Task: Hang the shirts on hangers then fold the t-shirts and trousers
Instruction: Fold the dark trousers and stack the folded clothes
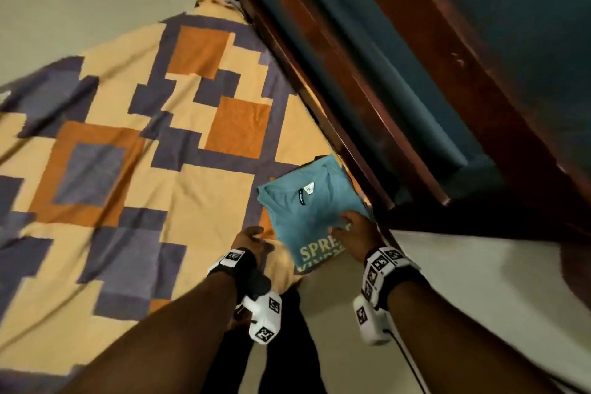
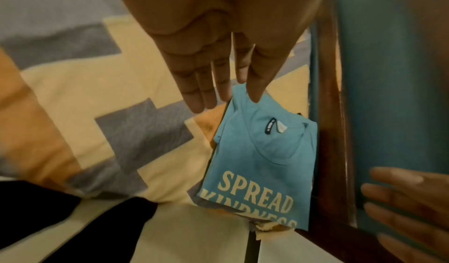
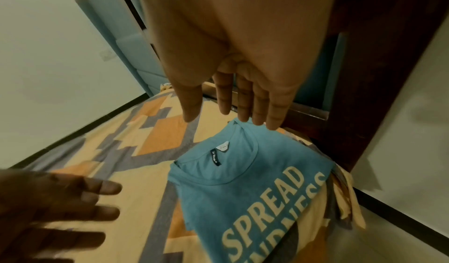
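A teal t-shirt [image 1: 307, 201] printed "SPREAD KINDNESS" lies folded into a rectangle, collar and label up, at the corner of the bed beside the wooden frame. It also shows in the left wrist view as the t-shirt [image 2: 267, 152] and in the right wrist view as the t-shirt [image 3: 243, 180]. My right hand [image 1: 348, 230] is spread over its printed end, with straight fingers [image 3: 257, 109]. My left hand [image 1: 252, 238] is flat just left of the shirt, over the sheet, its fingers [image 2: 209, 94] straight. Neither hand holds anything. Whether they touch the cloth is unclear.
The bed carries a patterned sheet [image 1: 128, 137] of cream, orange and grey blocks. A dark wooden frame [image 1: 367, 105] with teal padded panels [image 1: 351, 41] runs along the shirt's right side. Pale floor [image 1: 479, 281] lies to the right; my dark trouser legs [image 1: 287, 345] are below.
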`<move>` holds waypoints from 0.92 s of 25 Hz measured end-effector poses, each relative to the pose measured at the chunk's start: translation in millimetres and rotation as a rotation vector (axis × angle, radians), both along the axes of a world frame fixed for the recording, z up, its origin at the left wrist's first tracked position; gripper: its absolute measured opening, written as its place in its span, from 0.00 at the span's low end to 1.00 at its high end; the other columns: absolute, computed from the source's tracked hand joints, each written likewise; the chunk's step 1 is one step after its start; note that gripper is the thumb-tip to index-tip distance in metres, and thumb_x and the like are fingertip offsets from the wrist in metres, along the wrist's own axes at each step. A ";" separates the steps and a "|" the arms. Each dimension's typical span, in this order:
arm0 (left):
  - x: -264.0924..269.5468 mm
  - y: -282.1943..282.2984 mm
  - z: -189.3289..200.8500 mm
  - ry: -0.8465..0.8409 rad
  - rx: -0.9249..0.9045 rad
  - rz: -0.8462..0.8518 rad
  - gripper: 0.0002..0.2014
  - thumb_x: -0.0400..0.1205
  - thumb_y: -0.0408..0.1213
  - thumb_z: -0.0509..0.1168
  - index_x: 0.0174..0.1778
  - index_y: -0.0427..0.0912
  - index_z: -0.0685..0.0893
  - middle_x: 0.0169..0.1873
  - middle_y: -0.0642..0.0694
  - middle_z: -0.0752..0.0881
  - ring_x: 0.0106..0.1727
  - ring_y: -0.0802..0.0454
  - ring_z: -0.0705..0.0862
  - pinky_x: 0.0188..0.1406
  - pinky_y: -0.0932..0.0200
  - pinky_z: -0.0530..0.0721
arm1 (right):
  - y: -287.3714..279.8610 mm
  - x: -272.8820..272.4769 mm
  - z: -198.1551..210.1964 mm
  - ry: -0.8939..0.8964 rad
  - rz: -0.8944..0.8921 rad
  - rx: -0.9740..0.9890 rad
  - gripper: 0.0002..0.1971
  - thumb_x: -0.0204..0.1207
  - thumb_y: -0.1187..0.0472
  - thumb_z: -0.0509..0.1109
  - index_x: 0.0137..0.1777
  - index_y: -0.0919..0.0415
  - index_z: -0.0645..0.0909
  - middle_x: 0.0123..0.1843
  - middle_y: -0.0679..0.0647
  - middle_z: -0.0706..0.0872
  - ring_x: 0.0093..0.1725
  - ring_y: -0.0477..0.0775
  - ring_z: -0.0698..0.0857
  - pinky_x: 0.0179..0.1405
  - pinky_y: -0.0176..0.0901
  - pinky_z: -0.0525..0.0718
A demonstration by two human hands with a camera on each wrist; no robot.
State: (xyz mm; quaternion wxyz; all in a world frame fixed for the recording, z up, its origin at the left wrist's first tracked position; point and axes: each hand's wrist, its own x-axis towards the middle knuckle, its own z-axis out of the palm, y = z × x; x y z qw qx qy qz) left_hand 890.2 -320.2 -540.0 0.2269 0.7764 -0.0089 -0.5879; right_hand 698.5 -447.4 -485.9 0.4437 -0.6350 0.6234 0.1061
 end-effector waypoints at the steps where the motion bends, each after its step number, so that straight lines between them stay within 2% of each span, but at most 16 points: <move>1: -7.4 -4.7 -20.5 0.050 0.023 0.044 0.20 0.79 0.21 0.64 0.67 0.36 0.75 0.46 0.37 0.83 0.41 0.50 0.82 0.36 0.55 0.81 | -17.0 1.5 -25.8 0.018 0.010 -0.011 0.24 0.73 0.62 0.77 0.67 0.69 0.78 0.64 0.59 0.83 0.65 0.58 0.80 0.64 0.47 0.76; 2: -16.8 -9.0 -38.1 0.107 0.042 0.087 0.24 0.80 0.23 0.65 0.72 0.36 0.71 0.54 0.36 0.82 0.48 0.46 0.81 0.36 0.52 0.79 | -31.7 1.4 -49.7 0.040 0.019 -0.013 0.25 0.73 0.63 0.77 0.68 0.69 0.77 0.66 0.61 0.82 0.67 0.61 0.80 0.65 0.50 0.77; 3: -22.7 -14.4 -49.5 0.142 0.051 0.109 0.28 0.80 0.25 0.67 0.76 0.37 0.67 0.62 0.37 0.80 0.55 0.43 0.81 0.40 0.48 0.81 | -41.9 0.1 -68.1 0.069 0.027 -0.019 0.26 0.73 0.63 0.76 0.70 0.67 0.76 0.68 0.62 0.81 0.68 0.63 0.79 0.66 0.53 0.77; 5: -34.2 -28.5 -80.4 0.132 0.039 0.164 0.33 0.78 0.27 0.70 0.78 0.38 0.64 0.69 0.38 0.77 0.64 0.38 0.79 0.56 0.42 0.82 | -61.6 -2.5 -113.1 0.109 0.076 -0.013 0.30 0.73 0.63 0.76 0.74 0.65 0.72 0.74 0.62 0.76 0.73 0.64 0.75 0.70 0.55 0.75; 8: -46.6 -54.4 -107.0 0.008 0.050 0.208 0.36 0.72 0.33 0.76 0.75 0.40 0.67 0.67 0.39 0.78 0.65 0.38 0.78 0.61 0.46 0.80 | -82.1 -3.7 -161.3 0.107 0.057 -0.073 0.44 0.66 0.60 0.81 0.80 0.62 0.64 0.79 0.61 0.69 0.77 0.63 0.70 0.75 0.56 0.70; 10: -52.5 -62.6 -114.9 -0.093 0.086 0.257 0.42 0.66 0.38 0.80 0.74 0.42 0.68 0.67 0.41 0.77 0.66 0.39 0.77 0.62 0.48 0.79 | -90.5 -4.8 -181.2 0.102 0.005 -0.053 0.50 0.62 0.60 0.84 0.82 0.62 0.59 0.81 0.61 0.67 0.78 0.62 0.69 0.76 0.57 0.68; 13: -49.1 -63.7 -125.8 -0.048 0.045 0.375 0.45 0.65 0.36 0.82 0.74 0.40 0.64 0.65 0.48 0.76 0.65 0.47 0.77 0.56 0.56 0.76 | -102.2 -8.6 -195.1 0.054 -0.082 0.019 0.48 0.56 0.58 0.87 0.76 0.61 0.69 0.73 0.57 0.77 0.70 0.60 0.78 0.70 0.55 0.76; 14: -44.6 -62.8 -130.1 -0.005 0.018 0.378 0.43 0.65 0.35 0.82 0.73 0.40 0.66 0.65 0.48 0.77 0.64 0.48 0.78 0.55 0.56 0.76 | -104.3 -10.7 -196.4 0.024 -0.129 0.057 0.45 0.54 0.57 0.88 0.72 0.61 0.73 0.69 0.56 0.81 0.67 0.59 0.80 0.67 0.54 0.79; 16: -34.2 -60.2 -126.8 0.070 -0.080 0.339 0.34 0.61 0.33 0.83 0.62 0.44 0.77 0.59 0.50 0.83 0.60 0.48 0.81 0.57 0.53 0.79 | -103.4 -12.6 -188.2 -0.038 -0.172 0.161 0.33 0.54 0.60 0.88 0.61 0.61 0.82 0.58 0.54 0.87 0.61 0.60 0.85 0.60 0.53 0.83; 18: -30.3 -56.9 -112.9 0.104 -0.180 0.332 0.34 0.56 0.33 0.83 0.59 0.44 0.82 0.51 0.50 0.87 0.56 0.48 0.85 0.57 0.48 0.83 | -98.4 -13.7 -167.3 -0.125 -0.185 0.218 0.21 0.58 0.64 0.86 0.52 0.56 0.86 0.50 0.52 0.89 0.56 0.58 0.87 0.57 0.52 0.85; 19: -30.2 -55.8 -97.7 0.114 -0.208 0.357 0.35 0.56 0.32 0.82 0.62 0.41 0.82 0.48 0.50 0.88 0.53 0.48 0.86 0.55 0.48 0.84 | -93.6 -13.6 -150.0 -0.176 -0.195 0.209 0.19 0.60 0.66 0.85 0.49 0.52 0.85 0.48 0.48 0.89 0.53 0.54 0.88 0.56 0.48 0.86; 21: -33.8 -49.1 -60.3 0.116 -0.264 0.354 0.34 0.59 0.28 0.80 0.64 0.34 0.81 0.45 0.48 0.88 0.53 0.44 0.87 0.49 0.52 0.86 | -76.5 -21.1 -106.4 -0.270 -0.223 0.147 0.22 0.61 0.69 0.84 0.48 0.49 0.80 0.46 0.39 0.84 0.47 0.40 0.85 0.47 0.29 0.82; 22: -32.6 -45.9 -51.9 0.113 -0.298 0.344 0.35 0.59 0.28 0.80 0.65 0.33 0.80 0.47 0.47 0.88 0.53 0.44 0.86 0.49 0.53 0.85 | -66.5 -21.0 -96.7 -0.318 -0.230 0.130 0.23 0.61 0.70 0.83 0.51 0.51 0.79 0.47 0.39 0.84 0.47 0.36 0.83 0.44 0.24 0.81; 23: -30.0 -42.0 -44.9 0.114 -0.341 0.337 0.38 0.58 0.30 0.80 0.67 0.34 0.78 0.50 0.46 0.87 0.54 0.45 0.86 0.51 0.52 0.85 | -55.9 -21.3 -88.2 -0.361 -0.238 0.131 0.25 0.60 0.69 0.84 0.55 0.56 0.80 0.50 0.42 0.86 0.49 0.37 0.84 0.46 0.25 0.82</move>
